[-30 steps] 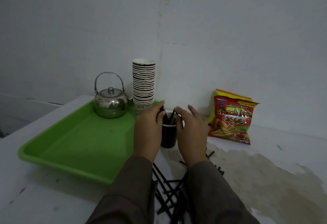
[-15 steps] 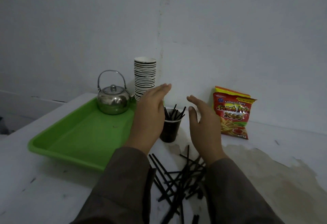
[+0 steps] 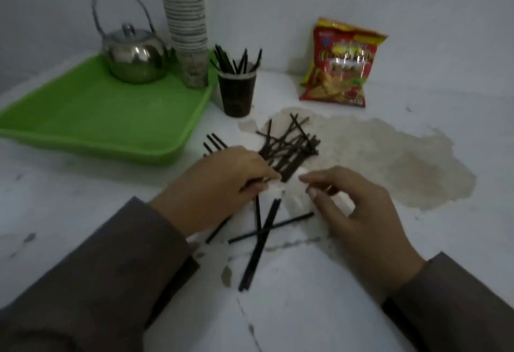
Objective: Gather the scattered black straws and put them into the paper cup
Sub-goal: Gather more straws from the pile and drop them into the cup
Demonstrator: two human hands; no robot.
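Change: both hands have come down off the cup to the loose pile at centre. One batch looks delivered, and the next pick-up is starting.
Tray (image 3: 83, 118): one, green, at 10 o'clock from the pile.
Kettle (image 3: 133, 57): one, steel, on the tray's far side.
Cup stack (image 3: 187, 18): one tall stack, count too blurred to give, at the tray's far right corner.
Left hand (image 3: 222, 185): fingers curled on a straw or two at the pile's near edge.
Cup (image 3: 237, 91): one, dark, upright, at 12 o'clock from the hands, just right of the tray.
Straws in cup (image 3: 236, 59): about eight, tips fanned above the rim.
Loose straws (image 3: 286, 148): about a dozen tangled at 1 o'clock from the left hand, four or five more crossed between the wrists, so most of the job remains.
Right hand (image 3: 353, 207): fingers bent towards the pile. Whether it pinches anything, I cannot tell.
Snack bag (image 3: 342, 65): one, red, at 2 o'clock by the wall.
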